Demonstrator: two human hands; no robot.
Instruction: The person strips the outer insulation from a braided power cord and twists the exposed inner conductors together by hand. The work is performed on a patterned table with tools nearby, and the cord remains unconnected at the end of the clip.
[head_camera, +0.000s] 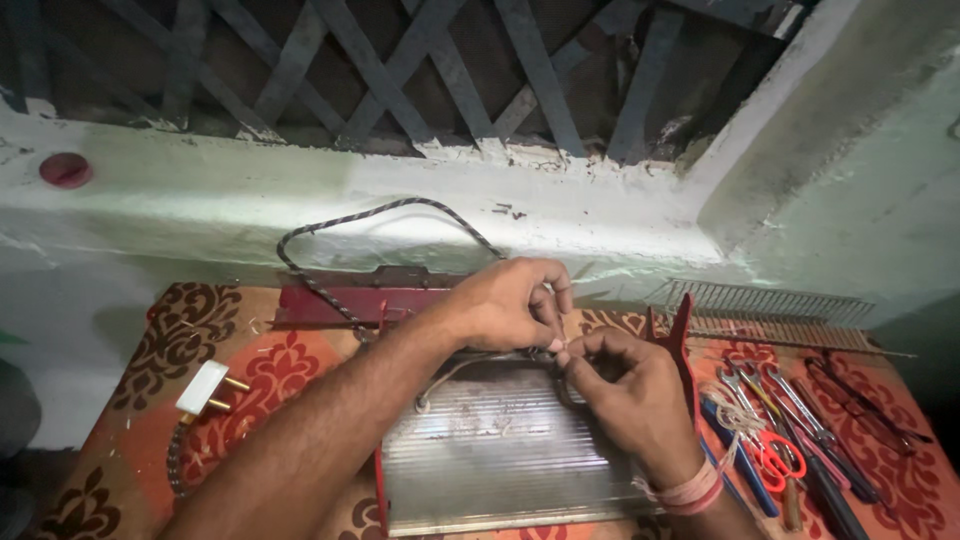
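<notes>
Two bare hands meet over the back edge of a ribbed metal reflector (500, 450) set in a red-framed heater body (380, 480) on the patterned cloth (250, 370): the left hand (505, 305) and the right hand (625, 390) both have fingertips pressed together, pinching a thin wire (455, 368) where they touch. A braided cord (330, 230) loops up against the whitewashed ledge (300, 190) behind, ending in a white plug (205, 388) at the left. Well apart to the right lie a wire grille (770, 305), spanners (790, 400) and red-handled scissors (775, 455).
</notes>
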